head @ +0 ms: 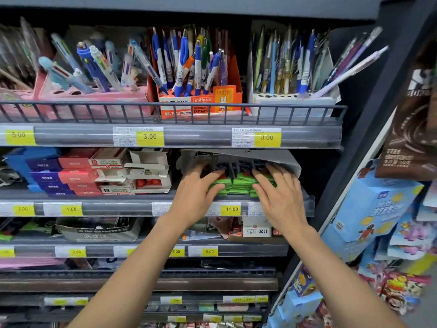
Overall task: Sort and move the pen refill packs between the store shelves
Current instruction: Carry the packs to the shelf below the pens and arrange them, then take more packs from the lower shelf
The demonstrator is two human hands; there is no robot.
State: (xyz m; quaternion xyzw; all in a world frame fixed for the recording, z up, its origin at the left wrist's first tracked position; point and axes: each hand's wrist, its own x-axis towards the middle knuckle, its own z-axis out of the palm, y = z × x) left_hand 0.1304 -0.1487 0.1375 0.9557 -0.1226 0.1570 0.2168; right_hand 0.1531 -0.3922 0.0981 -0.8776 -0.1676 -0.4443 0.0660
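Your left hand point(197, 194) and right hand point(279, 197) were flat, fingers spread, pressing both sides of the green refill packs point(238, 184), nothing clenched.

In the upper middle of the frame an orange display box point(201, 102) reads "miffy", "MECHANICAL PENCIL" and "0.7mm". Yellow price tags read "5.00" point(19, 136), "3.00" point(150, 137), "3.00" point(267, 138), "1.00" point(71, 209) and "11.00" point(231, 209). Lower down, a white card point(256, 229), seemingly upside down, shows "1120".
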